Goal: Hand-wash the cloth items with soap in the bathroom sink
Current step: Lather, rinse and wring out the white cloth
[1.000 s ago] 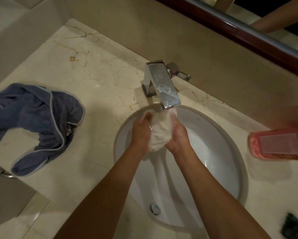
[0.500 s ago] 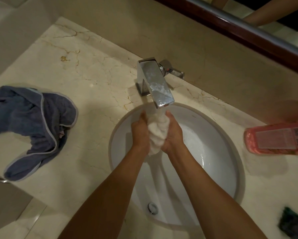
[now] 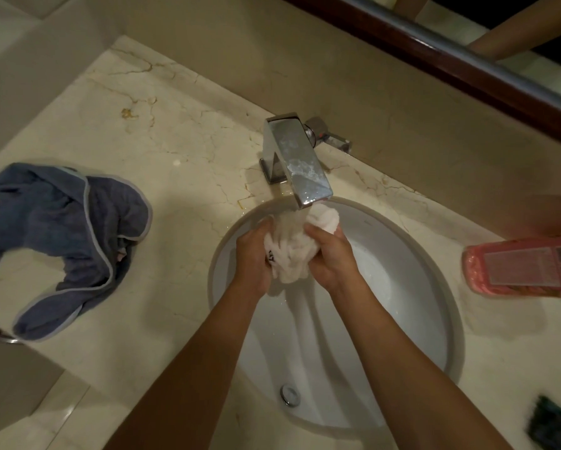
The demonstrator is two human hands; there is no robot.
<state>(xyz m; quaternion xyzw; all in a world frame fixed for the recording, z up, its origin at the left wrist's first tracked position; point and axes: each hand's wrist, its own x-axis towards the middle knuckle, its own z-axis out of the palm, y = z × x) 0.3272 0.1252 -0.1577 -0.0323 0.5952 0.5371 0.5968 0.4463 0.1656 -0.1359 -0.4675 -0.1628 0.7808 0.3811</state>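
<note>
A bunched white cloth (image 3: 292,251) is held over the white oval sink (image 3: 412,287), right under the chrome faucet spout (image 3: 300,168), where water runs onto it. My left hand (image 3: 251,259) grips the cloth's left side and my right hand (image 3: 329,258) grips its right side, fingers curled into the wet fabric. A small dark mark shows on the cloth near my left thumb. A blue-grey towel (image 3: 61,235) with a pale edge lies crumpled on the marble counter at the left.
A pink soap refill pouch (image 3: 522,267) lies on the counter right of the sink. A dark object (image 3: 553,423) sits at the lower right edge. The drain plug (image 3: 290,395) is at the basin's near end. A mirror frame runs along the back wall.
My hands have kept kneading the white cloth under the spout, spreading it wider after squeezing it narrow; part of it now bulges up by my right hand.
</note>
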